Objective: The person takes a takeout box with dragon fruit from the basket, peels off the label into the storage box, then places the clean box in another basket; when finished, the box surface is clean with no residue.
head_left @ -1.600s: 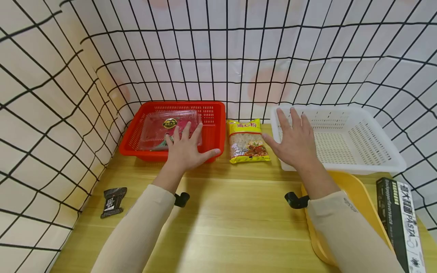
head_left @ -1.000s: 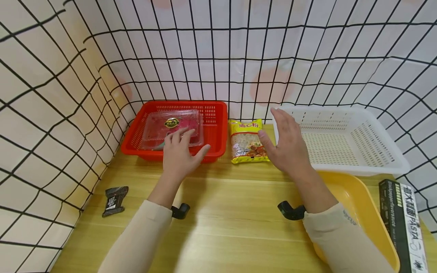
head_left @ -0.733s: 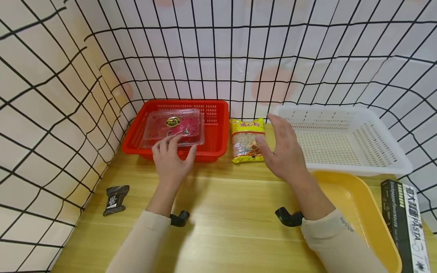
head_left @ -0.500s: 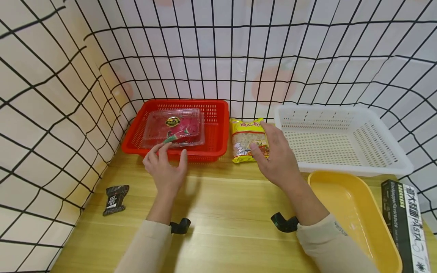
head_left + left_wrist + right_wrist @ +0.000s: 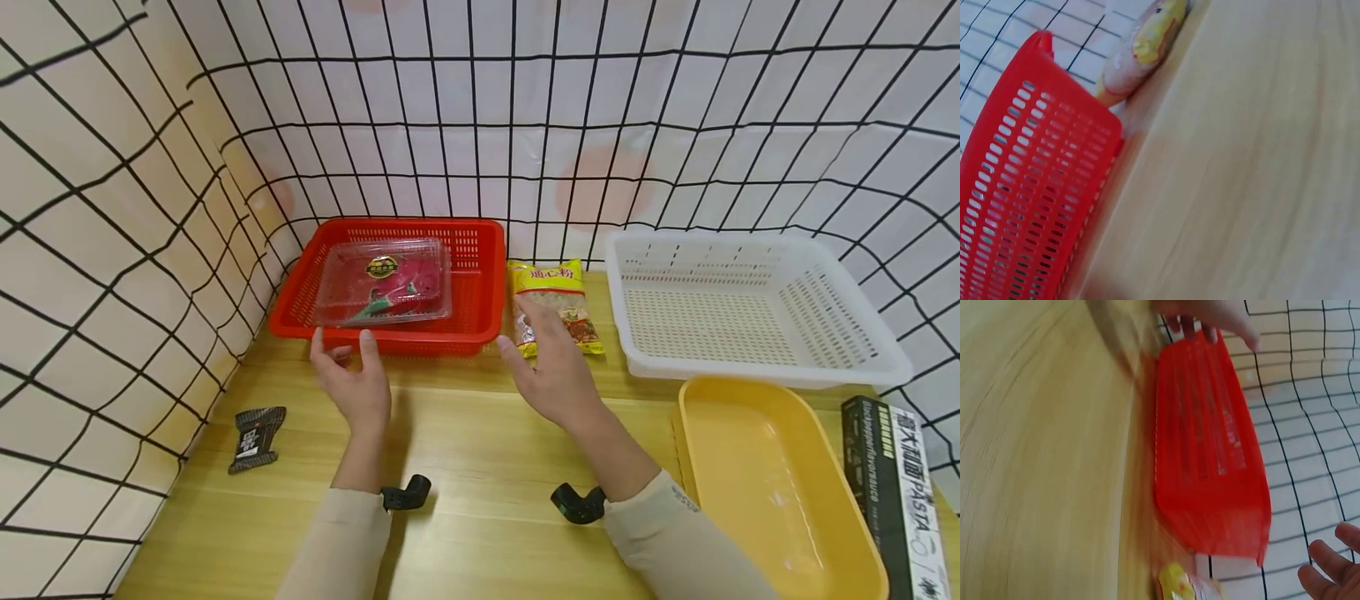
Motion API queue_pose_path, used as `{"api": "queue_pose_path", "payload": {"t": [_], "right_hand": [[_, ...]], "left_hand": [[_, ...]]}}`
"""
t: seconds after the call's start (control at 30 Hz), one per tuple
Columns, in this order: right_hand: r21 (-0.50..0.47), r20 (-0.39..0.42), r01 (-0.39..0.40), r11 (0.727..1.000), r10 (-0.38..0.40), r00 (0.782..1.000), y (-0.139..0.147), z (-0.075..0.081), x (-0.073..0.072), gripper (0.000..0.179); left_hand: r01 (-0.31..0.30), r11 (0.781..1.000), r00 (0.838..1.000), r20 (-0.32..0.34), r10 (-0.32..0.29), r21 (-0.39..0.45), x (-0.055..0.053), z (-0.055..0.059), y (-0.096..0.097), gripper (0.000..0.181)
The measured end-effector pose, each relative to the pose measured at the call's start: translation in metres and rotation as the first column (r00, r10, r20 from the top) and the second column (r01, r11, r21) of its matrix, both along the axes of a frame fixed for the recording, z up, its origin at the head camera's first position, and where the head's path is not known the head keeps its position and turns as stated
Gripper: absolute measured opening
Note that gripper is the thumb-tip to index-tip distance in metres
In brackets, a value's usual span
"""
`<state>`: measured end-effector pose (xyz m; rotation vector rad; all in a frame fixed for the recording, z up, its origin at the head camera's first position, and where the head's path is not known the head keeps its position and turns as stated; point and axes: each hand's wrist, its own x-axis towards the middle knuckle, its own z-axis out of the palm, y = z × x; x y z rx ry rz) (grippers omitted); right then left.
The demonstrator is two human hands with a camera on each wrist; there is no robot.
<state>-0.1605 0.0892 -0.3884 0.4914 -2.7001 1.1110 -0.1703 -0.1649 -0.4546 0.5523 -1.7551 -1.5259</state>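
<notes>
In the head view my left hand [image 5: 352, 387] is at the front left of the red basket [image 5: 491, 292], thumb and index finger pointing toward its front rim. Whether it touches the rim cannot be told. A clear plastic box [image 5: 386, 283] with something pink and green in it lies in the basket. My right hand [image 5: 551, 371] holds nothing, is in front of the yellow macaroni bag [image 5: 555, 283] and covers part of it. The right wrist view has the left hand [image 5: 1210, 315] by the basket's far end and the right fingertips [image 5: 1329, 569] at lower right.
A white basket [image 5: 757, 371] stands at the back right, with a yellow tray [image 5: 757, 467] in front of it. A pasta box [image 5: 892, 492] lies at the right edge. A small dark wrapped snack [image 5: 255, 439] lies at left. Black wire mesh [image 5: 510, 125] encloses the back and sides.
Both hands have drawn back toward the person. The left hand has left the space above the clear box, and the right has moved left from the white basket toward the red one. Nothing else has moved.
</notes>
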Motion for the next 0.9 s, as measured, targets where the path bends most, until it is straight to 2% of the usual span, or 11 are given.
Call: {"api": "queue_pose_path", "payload": {"t": [0.13,0.4,0.7,0.9], "right_hand": [[-0.036,0.011,-0.018,0.999,0.018,1.000,-0.012,-0.002,-0.002,0.064],[-0.101,0.030,-0.041,0.994,0.044,0.999,-0.035,-0.004,-0.007,0.061],[-0.163,0.025,-0.068,0.984,0.073,0.997,-0.055,-0.004,-0.011,0.060],[-0.153,0.045,-0.070,0.986,0.078,0.996,-0.065,-0.003,-0.024,0.061]], "left_hand": [[0.070,0.993,0.997,-0.048,-0.066,0.092,-0.004,-0.007,-0.003,0.073],[0.149,0.986,0.989,-0.030,-0.147,0.079,-0.009,-0.015,-0.009,0.075],[0.147,0.985,0.988,-0.071,-0.141,0.094,-0.019,-0.019,-0.010,0.067],[0.166,0.977,0.984,-0.084,-0.156,0.133,-0.023,-0.024,-0.007,0.064]]}}
